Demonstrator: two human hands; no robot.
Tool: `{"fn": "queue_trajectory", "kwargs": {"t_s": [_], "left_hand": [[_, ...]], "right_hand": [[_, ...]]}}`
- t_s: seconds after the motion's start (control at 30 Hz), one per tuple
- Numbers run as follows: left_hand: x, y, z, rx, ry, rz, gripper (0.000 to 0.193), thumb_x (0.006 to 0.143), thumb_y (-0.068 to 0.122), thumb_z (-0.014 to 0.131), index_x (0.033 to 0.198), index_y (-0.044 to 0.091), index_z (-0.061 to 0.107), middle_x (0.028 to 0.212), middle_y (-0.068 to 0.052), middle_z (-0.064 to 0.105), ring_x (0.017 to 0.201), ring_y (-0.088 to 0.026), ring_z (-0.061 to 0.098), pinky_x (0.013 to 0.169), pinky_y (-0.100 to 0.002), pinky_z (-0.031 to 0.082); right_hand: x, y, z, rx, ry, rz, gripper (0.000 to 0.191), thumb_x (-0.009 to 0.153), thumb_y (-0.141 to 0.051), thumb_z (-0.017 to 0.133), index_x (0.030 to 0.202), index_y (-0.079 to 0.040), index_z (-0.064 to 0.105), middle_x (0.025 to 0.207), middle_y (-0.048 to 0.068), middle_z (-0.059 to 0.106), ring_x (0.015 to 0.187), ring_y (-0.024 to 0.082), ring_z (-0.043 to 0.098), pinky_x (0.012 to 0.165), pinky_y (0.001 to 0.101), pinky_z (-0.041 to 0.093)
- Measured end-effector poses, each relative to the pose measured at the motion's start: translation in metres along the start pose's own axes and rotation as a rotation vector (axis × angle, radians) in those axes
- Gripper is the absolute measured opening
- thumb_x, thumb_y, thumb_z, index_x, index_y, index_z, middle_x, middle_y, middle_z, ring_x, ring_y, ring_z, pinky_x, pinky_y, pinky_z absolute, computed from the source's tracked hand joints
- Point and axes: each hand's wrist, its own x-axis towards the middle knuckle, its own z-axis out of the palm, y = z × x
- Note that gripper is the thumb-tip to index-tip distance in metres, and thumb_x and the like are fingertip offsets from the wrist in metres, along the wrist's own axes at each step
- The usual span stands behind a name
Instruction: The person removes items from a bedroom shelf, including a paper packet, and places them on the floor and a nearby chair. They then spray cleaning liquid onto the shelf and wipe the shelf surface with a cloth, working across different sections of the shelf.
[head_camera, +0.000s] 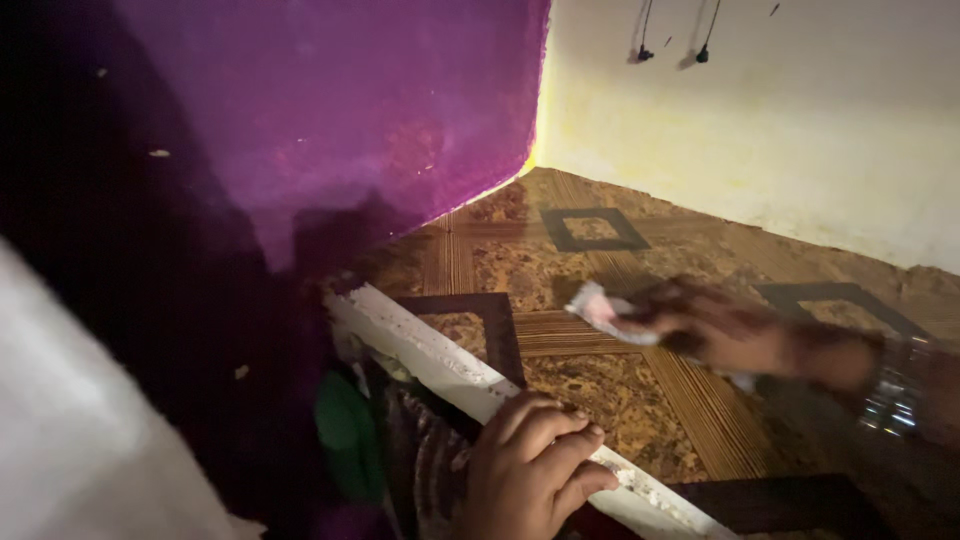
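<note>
Low centre, the left hand (530, 470) clamps a long white chipped board (450, 355); right of centre, the blurred right hand (715, 325) seemingly pinches a crumpled white cloth (600, 308) over patterned brown flooring (640, 400).

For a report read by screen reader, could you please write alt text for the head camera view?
A person's left hand grips a long white strip lying near a purple wall, while the blurred right hand holds a pale cloth above the brown patterned floor.
</note>
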Motion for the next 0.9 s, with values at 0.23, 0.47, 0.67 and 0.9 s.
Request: {"fn": "queue_trajectory", "kwargs": {"t_s": [0.23, 0.47, 0.67, 0.9], "left_hand": [[0.004, 0.003, -0.002, 0.039, 0.000, 0.003, 0.040, 0.086, 0.038, 0.084, 0.107, 0.004, 0.078, 0.109, -0.011, 0.069, 0.110, -0.029, 0.065, 0.096, -0.044, 0.054], [0.006, -0.034, -0.029, 0.201, 0.033, -0.010, 0.063, 0.075, 0.050, 0.086, 0.114, 0.002, 0.073, 0.116, -0.015, 0.067, 0.112, -0.037, 0.063, 0.098, -0.050, 0.049], [0.000, -0.044, -0.023, 0.146, 0.083, 0.025, 0.058, 0.079, 0.047, 0.087, 0.116, 0.004, 0.072, 0.116, -0.013, 0.066, 0.114, -0.034, 0.063, 0.104, -0.051, 0.049], [-0.003, -0.054, -0.027, 0.158, 0.099, 0.039, 0.051, 0.077, 0.047, 0.087, 0.102, 0.006, 0.071, 0.112, -0.009, 0.069, 0.106, -0.034, 0.067, 0.095, -0.048, 0.053]], "right_hand": [[0.050, -0.060, 0.014, -0.014, -0.294, 0.189, 0.059, 0.082, -0.001, 0.072, 0.132, -0.031, 0.067, 0.154, -0.004, 0.053, 0.146, 0.019, 0.041, 0.120, 0.0384, 0.028], [0.010, -0.057, -0.001, -0.008, -0.216, 0.199, 0.060, 0.083, -0.017, 0.074, 0.140, -0.035, 0.069, 0.151, -0.004, 0.059, 0.143, 0.021, 0.044, 0.119, 0.0405, 0.034], [0.094, -0.014, 0.025, 0.013, -0.380, 0.508, 0.056, 0.088, -0.016, 0.068, 0.142, -0.028, 0.060, 0.161, -0.005, 0.043, 0.143, 0.017, 0.036, 0.124, 0.0373, 0.024], [0.096, -0.067, 0.016, 0.002, -0.383, 0.172, 0.042, 0.084, -0.010, 0.071, 0.124, -0.024, 0.072, 0.148, -0.003, 0.058, 0.143, 0.016, 0.044, 0.120, 0.0397, 0.025]]}}
